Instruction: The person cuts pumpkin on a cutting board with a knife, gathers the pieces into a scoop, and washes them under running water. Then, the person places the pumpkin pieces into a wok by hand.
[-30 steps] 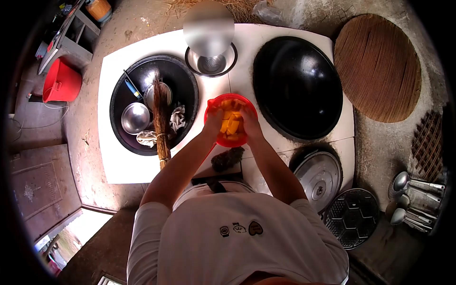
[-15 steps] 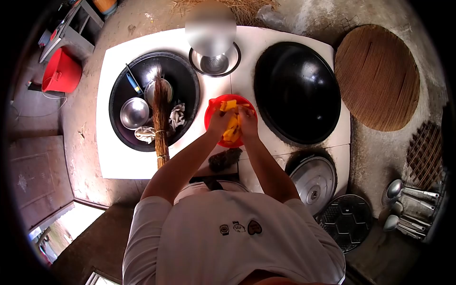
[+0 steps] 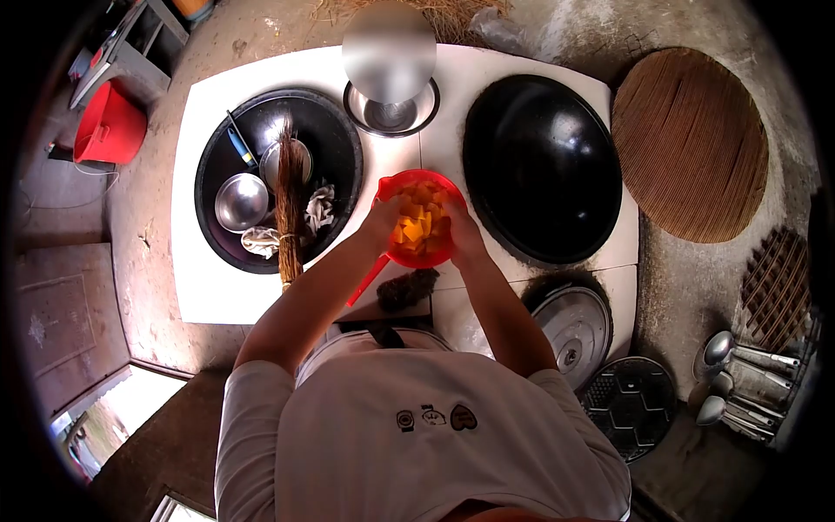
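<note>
A red plastic bowl with a handle [image 3: 423,177] is between my hands, over the white-tiled counter. Orange-yellow cut chunks [image 3: 421,228], which look like pumpkin, fill it. My left hand [image 3: 381,219] grips the bowl's left wall, and my right hand [image 3: 464,233] clasps the opposite side. Both sets of fingers are partly hidden at the rim. The red handle slants down to the lower left, beneath my left forearm. A dark bristly brush [image 3: 407,290] lies just below the bowl on the counter.
At left, a large black wok [image 3: 335,122] contains metal bowls, cloths and a straw whisk broom [image 3: 290,209]. Another black wok [image 3: 544,170] is at right. A steel basin [image 3: 416,126] stands behind the red bowl. Near my right elbow is a metal lid [image 3: 574,331].
My hands have come out of the yellow chunks and now hold the bowl by its sides. The bowl has turned, and its handle shows at lower left.
</note>
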Tool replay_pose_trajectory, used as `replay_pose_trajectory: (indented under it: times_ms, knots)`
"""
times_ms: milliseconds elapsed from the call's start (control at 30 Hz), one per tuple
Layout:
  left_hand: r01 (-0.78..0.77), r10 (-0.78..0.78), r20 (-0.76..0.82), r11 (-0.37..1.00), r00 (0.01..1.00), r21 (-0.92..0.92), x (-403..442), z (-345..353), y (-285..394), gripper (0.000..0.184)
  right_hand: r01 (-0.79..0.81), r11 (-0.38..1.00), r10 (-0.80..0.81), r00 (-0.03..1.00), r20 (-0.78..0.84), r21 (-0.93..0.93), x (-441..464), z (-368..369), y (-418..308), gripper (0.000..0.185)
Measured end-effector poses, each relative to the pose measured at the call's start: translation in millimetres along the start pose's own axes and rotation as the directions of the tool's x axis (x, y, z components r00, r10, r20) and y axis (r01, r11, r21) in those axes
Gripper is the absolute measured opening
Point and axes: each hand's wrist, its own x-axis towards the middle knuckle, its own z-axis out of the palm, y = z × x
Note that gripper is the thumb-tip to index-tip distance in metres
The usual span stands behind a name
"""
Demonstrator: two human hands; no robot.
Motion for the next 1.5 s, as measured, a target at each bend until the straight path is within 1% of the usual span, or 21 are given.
replay_pose_trajectory:
  times_ms: [33, 100, 167, 233, 300, 467, 500, 633, 800, 833, 900, 933, 1000, 1067, 1167, 1233, 1300, 1367, 1400, 1433, 1500]
  knots:
    - [0.02, -0.016, 0.045, 0.996, 0.999, -0.091, 49, -29, -33, 0.038, -0.061, 0.992, 0.057, 0.997, 0.043, 0.112, 12, -4, 9, 0.037]
    - [0.039, -0.023, 0.09, 0.983, 0.996, -0.182, 103, -57, -68, 0.04, -0.129, 0.986, 0.126, 0.991, 0.037, 0.11, 32, -10, 19, 0.04]
    - [-0.006, 0.004, -0.029, 0.997, 1.0, -0.075, 121, -64, -77, 0.044, -0.194, 0.975, 0.192, 0.981, 0.032, 0.109, 49, -12, 31, 0.043]
    - [0.006, 0.003, -0.151, 0.998, 0.989, 0.061, 94, -38, -57, 0.046, -0.203, 0.979, 0.2, 0.963, -0.182, 0.002, 61, -12, 44, 0.043]
    - [0.031, 0.021, -0.268, 0.981, 0.963, 0.19, 75, -23, -49, 0.049, -0.174, 0.985, 0.17, 0.966, -0.192, -0.006, 56, -8, 44, 0.041]
    - [-0.266, 0.319, -0.1, 0.896, 0.942, 0.355, 46, -10, -48, 0.052, -0.052, 0.997, 0.038, 0.973, -0.229, -0.054, 29, -3, 37, 0.04]
    - [-0.319, 0.347, -0.027, 0.887, 0.938, 0.334, 43, -8, -48, 0.045, -0.01, 1.0, 0.011, 0.989, -0.149, 0.008, 28, -7, 38, 0.037]
    - [-0.383, 0.359, 0.136, 0.832, 0.923, 0.402, 19, 4, -32, 0.037, 0.132, 0.987, -0.136, 0.99, 0.04, 0.089, 9, -4, 20, 0.034]
    - [-0.458, 0.404, 0.215, 0.789, 0.889, 0.41, -13, 0, -12, 0.033, 0.107, 0.994, -0.107, 0.994, -0.016, -0.029, -23, 7, -19, 0.033]
    - [-0.456, 0.402, 0.214, 0.789, 0.89, 0.412, -17, 3, -8, 0.033, 0.109, 0.993, -0.111, 0.993, -0.027, -0.055, -24, 5, -20, 0.032]
    - [-0.093, 0.164, -0.178, 0.931, 0.97, 0.353, -25, 7, 1, 0.032, 0.071, 0.997, -0.071, 0.997, 0.018, 0.027, -21, 4, -20, 0.031]
    - [-0.091, 0.163, -0.178, 0.93, 0.97, 0.356, -21, 5, -1, 0.032, 0.03, 0.994, -0.036, 0.997, 0.068, 0.101, -18, 5, -21, 0.031]
    - [-0.099, 0.104, 0.04, 0.99, 0.994, -0.099, 2, -6, -15, 0.033, -0.017, 0.993, 0.008, 0.998, 0.069, 0.12, 10, -4, 0, 0.032]
    - [-0.049, 0.047, -0.022, 0.995, 0.999, -0.089, 95, -51, -68, 0.034, -0.066, 0.988, 0.057, 0.996, 0.072, 0.136, 36, -12, 29, 0.034]
    - [0.037, -0.037, -0.112, 0.999, 0.993, -0.001, 91, -40, -59, 0.044, -0.005, 0.993, -0.022, 0.975, -0.222, -0.12, 36, 4, 38, 0.037]
    - [0.072, -0.06, -0.143, 0.994, 0.988, 0.08, 79, -27, -56, 0.053, 0.025, 0.984, -0.066, 0.972, -0.226, -0.179, 46, 1, 48, 0.036]
    - [-0.059, 0.144, -0.288, 0.957, 0.947, 0.285, 78, -23, -60, 0.057, 0.063, 0.97, -0.117, 0.968, -0.223, -0.237, 49, -1, 49, 0.036]
    - [-0.132, 0.219, -0.261, 0.94, 0.94, 0.315, 72, -24, -61, 0.055, 0.043, 0.999, -0.042, 0.993, -0.114, 0.012, 38, 3, 34, 0.031]
    - [-0.191, 0.28, -0.232, 0.92, 0.932, 0.342, 66, -23, -62, 0.053, 0.041, 0.999, -0.04, 0.993, -0.113, 0.011, 36, 3, 31, 0.031]
    - [-0.224, 0.269, -0.209, 0.95, 0.94, 0.217, 59, -17, -62, 0.052, 0.068, 0.996, -0.062, 0.994, -0.093, 0.055, 33, 2, 29, 0.027]
    - [-0.313, 0.346, -0.156, 0.928, 0.925, 0.201, 56, -15, -68, 0.05, 0.093, 0.991, -0.086, 0.993, -0.076, 0.099, 25, 4, 21, 0.023]
